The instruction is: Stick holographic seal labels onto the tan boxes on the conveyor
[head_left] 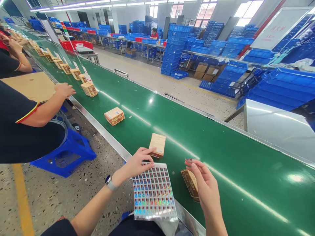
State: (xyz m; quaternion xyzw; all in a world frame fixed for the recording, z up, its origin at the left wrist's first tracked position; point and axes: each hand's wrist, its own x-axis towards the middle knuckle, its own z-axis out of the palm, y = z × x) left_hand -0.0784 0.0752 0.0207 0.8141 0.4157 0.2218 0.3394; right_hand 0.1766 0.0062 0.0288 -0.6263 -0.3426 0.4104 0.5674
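Sticker sheet (pixel 154 193) touches left grip (pixel 138 163), hold unclear — right grip (pixel 206 180) pinches sticker (pixel 189 160) beside box (pixel 189 185).

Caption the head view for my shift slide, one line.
Left hand holding a silvery iridescent rectangular sticker sheet, right hand at a brown rectangular cardboard box on a smooth green conveyor belt.

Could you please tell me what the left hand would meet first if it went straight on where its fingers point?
The left hand would probably meet the small box on the green belt first; a fingertip overlaps it in this view, though whether they touch is unclear.
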